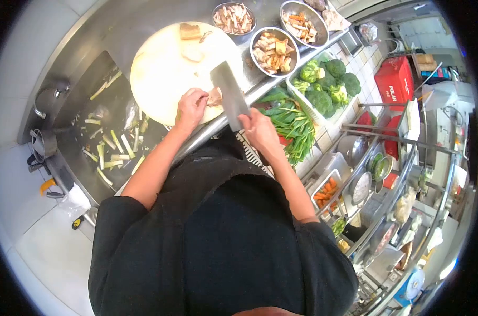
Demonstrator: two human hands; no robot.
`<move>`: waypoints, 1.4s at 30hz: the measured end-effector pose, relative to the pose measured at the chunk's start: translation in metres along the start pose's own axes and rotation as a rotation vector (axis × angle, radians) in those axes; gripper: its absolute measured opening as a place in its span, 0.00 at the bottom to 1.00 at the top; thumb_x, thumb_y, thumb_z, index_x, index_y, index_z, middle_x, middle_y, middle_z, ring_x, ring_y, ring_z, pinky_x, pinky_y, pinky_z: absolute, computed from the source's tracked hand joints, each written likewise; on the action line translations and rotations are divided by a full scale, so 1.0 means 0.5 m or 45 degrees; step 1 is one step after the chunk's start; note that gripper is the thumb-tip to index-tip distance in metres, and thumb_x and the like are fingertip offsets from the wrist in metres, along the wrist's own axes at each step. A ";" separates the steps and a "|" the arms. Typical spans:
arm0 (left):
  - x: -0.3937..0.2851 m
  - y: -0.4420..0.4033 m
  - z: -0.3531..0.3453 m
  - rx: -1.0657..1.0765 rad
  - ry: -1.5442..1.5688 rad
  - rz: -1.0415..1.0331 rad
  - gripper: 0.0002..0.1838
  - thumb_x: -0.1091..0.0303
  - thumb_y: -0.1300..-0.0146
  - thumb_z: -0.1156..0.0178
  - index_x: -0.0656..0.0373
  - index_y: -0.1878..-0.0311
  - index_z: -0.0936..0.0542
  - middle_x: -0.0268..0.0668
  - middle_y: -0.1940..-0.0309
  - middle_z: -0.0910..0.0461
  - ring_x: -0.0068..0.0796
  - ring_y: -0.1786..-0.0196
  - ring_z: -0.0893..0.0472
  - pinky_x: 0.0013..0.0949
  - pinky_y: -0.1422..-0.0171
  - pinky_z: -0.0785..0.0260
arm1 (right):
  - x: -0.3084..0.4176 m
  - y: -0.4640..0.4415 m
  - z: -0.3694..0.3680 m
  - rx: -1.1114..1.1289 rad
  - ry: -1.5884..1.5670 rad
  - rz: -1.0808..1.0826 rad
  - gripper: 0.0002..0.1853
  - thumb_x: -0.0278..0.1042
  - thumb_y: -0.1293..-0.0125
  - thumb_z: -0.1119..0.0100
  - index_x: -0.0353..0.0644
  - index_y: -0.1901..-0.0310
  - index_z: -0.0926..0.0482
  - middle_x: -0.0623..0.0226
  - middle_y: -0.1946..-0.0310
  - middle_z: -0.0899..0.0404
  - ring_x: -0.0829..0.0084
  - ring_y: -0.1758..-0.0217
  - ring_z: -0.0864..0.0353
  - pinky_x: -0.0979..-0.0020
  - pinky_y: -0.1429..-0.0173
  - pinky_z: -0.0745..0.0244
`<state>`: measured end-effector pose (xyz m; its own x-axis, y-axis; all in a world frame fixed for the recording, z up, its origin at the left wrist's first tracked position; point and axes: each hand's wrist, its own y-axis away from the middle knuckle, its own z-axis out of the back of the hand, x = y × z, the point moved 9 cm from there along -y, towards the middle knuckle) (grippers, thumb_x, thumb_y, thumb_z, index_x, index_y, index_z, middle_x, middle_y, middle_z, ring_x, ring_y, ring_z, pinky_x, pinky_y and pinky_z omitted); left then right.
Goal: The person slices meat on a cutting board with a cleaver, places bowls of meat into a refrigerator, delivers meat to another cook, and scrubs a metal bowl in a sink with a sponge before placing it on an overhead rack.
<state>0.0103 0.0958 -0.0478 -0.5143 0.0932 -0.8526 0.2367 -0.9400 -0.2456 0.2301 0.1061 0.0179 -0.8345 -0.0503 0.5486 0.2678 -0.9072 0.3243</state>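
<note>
My right hand (260,131) grips the handle of a broad cleaver (228,92), its blade angled over the near right edge of the round cutting board (154,79). Just left of the blade, my left hand (192,109) has its fingers bent together on a small piece of meat (215,97). What the fingertips pinch is partly hidden. Toward the board's far side lie a browned slab of meat (190,31) and a paler piece (192,51). Glare washes out much of the board.
Metal bowls of cut meat strips (232,19), chunks (274,52) and more pieces (300,27) stand beyond the board. A sink (104,68) with scallion pieces is left. Broccoli (323,87) and leafy greens (294,126) sit right; a rack (402,158) stands farther right.
</note>
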 end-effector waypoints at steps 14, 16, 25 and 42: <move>-0.033 -0.069 -0.072 0.590 -0.219 -0.466 0.22 0.75 0.40 0.37 0.58 0.41 0.19 0.43 0.37 0.22 0.48 0.34 0.27 0.46 0.28 0.36 | -0.061 0.016 -0.004 0.664 -0.812 -0.102 0.38 0.27 0.37 0.41 0.51 0.24 0.37 0.59 0.68 0.19 0.69 0.77 0.20 0.68 0.72 0.24; -0.065 -0.056 -0.044 0.360 -0.378 -0.455 0.20 0.75 0.40 0.38 0.60 0.43 0.18 0.44 0.39 0.22 0.48 0.36 0.26 0.45 0.27 0.36 | -0.073 0.030 -0.014 0.739 -0.734 -0.340 0.36 0.29 0.33 0.43 0.52 0.23 0.38 0.66 0.74 0.24 0.80 0.84 0.29 0.76 0.80 0.33; -0.090 -0.023 -0.037 0.056 -0.299 -0.145 0.11 0.72 0.41 0.37 0.60 0.54 0.18 0.43 0.53 0.22 0.46 0.44 0.24 0.44 0.43 0.34 | -0.025 -0.008 0.051 0.435 -0.126 -0.070 0.29 0.55 0.21 0.56 0.36 0.41 0.20 0.41 0.46 0.19 0.42 0.39 0.22 0.55 0.34 0.29; -0.088 -0.016 -0.028 -0.075 -0.295 -0.184 0.10 0.74 0.45 0.35 0.61 0.58 0.20 0.41 0.55 0.22 0.44 0.47 0.22 0.43 0.42 0.33 | 0.003 -0.042 0.051 0.471 -0.003 0.123 0.26 0.53 0.20 0.59 0.39 0.43 0.19 0.39 0.53 0.18 0.39 0.45 0.21 0.48 0.41 0.27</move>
<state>0.0426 0.1041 -0.0150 -0.7193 0.1414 -0.6802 0.1911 -0.9011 -0.3893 0.2355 0.1358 0.0317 -0.7961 -0.1271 0.5917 0.5012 -0.6865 0.5268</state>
